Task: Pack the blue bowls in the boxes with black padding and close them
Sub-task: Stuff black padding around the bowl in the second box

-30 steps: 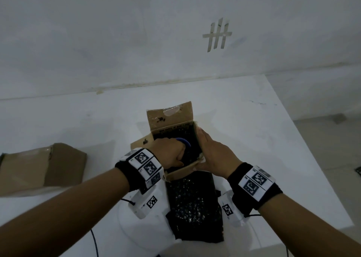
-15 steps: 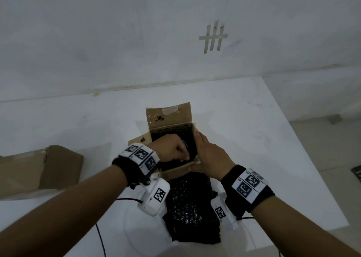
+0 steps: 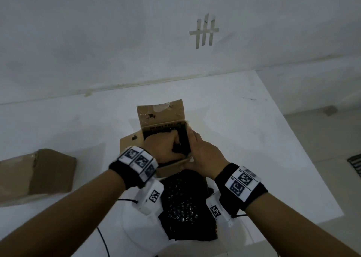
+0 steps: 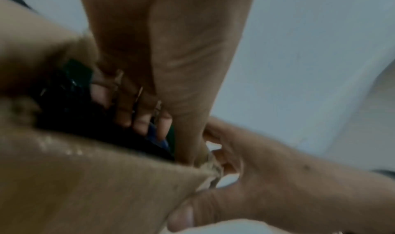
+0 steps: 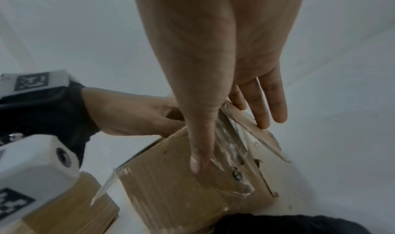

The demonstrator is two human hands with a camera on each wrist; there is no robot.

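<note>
An open cardboard box (image 3: pixel 161 118) lined with black padding (image 4: pixel 70 100) stands mid-table. My left hand (image 3: pixel 164 148) reaches down into it. Its curled fingers (image 4: pixel 141 119) grip the rim of a blue bowl (image 4: pixel 160 140) that sits low against the padding. The head view hides the bowl behind that hand. My right hand (image 3: pixel 202 153) steadies the box's near right corner. Its thumb (image 5: pixel 197 154) presses the taped front wall (image 5: pixel 171 187), and its straight fingers (image 5: pixel 269 102) lie along the right flap. A loose sheet of black bubble padding (image 3: pixel 185 204) lies in front of the box.
A second cardboard box (image 3: pixel 37 174), closed, lies at the left of the white table (image 3: pixel 244 139). The wall rises just behind the table. The table's right edge drops to the floor (image 3: pixel 322 139). A cable (image 3: pixel 103 241) runs by my left forearm.
My left hand has sunk deeper into the box with the blue bowl, whose rim no longer shows in the head view. The right hand stays on the box's right corner.
</note>
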